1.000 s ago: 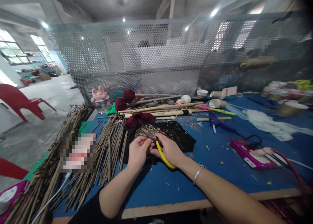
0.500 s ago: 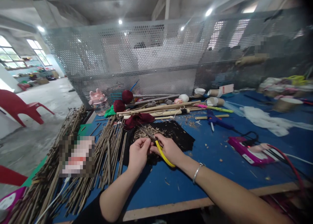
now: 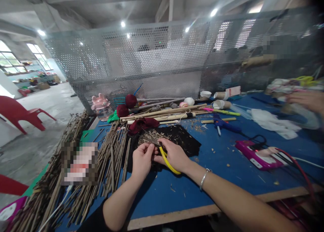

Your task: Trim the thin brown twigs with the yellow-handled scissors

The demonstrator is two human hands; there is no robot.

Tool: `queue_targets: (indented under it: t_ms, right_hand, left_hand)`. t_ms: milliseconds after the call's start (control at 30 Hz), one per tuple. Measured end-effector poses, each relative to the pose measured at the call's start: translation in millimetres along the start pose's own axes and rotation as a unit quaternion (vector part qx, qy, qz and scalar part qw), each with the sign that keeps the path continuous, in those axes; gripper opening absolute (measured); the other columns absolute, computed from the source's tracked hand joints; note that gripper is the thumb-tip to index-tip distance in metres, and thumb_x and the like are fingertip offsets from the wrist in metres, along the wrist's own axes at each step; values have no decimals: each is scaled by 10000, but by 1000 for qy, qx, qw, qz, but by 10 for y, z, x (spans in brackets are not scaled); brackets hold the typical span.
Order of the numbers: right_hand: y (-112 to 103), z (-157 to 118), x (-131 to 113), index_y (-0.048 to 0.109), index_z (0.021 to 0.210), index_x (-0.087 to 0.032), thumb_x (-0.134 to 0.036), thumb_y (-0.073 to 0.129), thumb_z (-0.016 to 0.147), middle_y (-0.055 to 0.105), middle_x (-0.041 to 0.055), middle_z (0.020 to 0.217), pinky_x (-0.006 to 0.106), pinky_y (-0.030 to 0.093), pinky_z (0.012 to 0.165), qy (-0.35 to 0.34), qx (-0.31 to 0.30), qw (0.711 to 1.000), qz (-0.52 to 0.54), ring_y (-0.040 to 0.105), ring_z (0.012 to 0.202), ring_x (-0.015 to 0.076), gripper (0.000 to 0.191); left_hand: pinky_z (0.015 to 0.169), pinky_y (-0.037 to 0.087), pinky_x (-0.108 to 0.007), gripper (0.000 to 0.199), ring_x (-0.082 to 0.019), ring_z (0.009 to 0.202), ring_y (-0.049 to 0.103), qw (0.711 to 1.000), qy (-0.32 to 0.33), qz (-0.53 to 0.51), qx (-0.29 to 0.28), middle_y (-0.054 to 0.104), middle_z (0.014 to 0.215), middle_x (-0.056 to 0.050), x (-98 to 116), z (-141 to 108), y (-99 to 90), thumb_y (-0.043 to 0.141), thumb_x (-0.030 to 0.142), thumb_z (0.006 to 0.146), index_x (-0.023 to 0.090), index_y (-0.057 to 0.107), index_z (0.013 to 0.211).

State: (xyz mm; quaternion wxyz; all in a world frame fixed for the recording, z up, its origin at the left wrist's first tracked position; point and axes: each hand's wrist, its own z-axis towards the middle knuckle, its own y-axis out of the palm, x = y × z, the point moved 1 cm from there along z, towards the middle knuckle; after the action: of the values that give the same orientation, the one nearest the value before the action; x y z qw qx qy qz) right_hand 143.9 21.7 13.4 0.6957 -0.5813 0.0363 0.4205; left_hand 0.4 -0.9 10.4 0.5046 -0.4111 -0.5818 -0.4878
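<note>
My right hand [image 3: 173,155] is closed around a pair of scissors with yellow handles [image 3: 169,165], the metal blades pointing away to the upper left. Close beside it, my left hand [image 3: 142,159] is closed in a pinch near the scissors' pivot. What sits between its thumb and finger is too small to make out. Both hands are over a black cloth [image 3: 188,142] strewn with short cut bits of twig [image 3: 165,136]. A dark red cloth [image 3: 143,124] lies just beyond the blades.
Cut sticks [image 3: 111,164] and a long twig bundle [image 3: 48,178] lie left. Bamboo sticks [image 3: 167,114] and dark red balls [image 3: 131,101] are at the back. A blue glue gun [image 3: 224,125] and purple power strip [image 3: 260,156] lie right. Another person's hand [image 3: 307,100] shows far right.
My hands stay together over the cloth, with the scissors turned slightly. At the far right, another person's hand has come into view above the table.
</note>
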Motion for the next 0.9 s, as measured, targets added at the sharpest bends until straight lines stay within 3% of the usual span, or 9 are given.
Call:
queue_targets:
  t_ms: [433, 700, 900]
  right_hand:
    - [19, 5, 2, 521, 1058, -188, -428, 621, 753, 628, 59, 885, 259, 433, 698, -14, -10, 996, 85, 589, 798, 186, 401]
    - [46, 18, 52, 538, 1045, -193, -425, 549, 805, 624, 26, 754, 212, 386, 557, 15, -9, 997, 71, 551, 602, 139, 334]
    - [31, 22, 50, 553, 1016, -197, -432, 540, 806, 639, 38, 765, 212, 379, 551, 24, -8, 998, 55, 564, 604, 146, 316]
  left_hand:
    - [623, 488, -238, 277, -141, 623, 606, 996, 56, 68, -4, 654, 678, -35, 18, -19, -8, 581, 399, 747, 125, 623, 749]
    - [568, 469, -210, 307, -129, 602, 584, 992, 79, 102, 1, 651, 691, -40, -40, 1, -32, 542, 424, 777, 129, 625, 799]
    - [560, 466, -209, 332, -127, 583, 581, 985, 96, 142, 9, 650, 672, -41, -22, -1, -39, 528, 443, 781, 127, 629, 776]
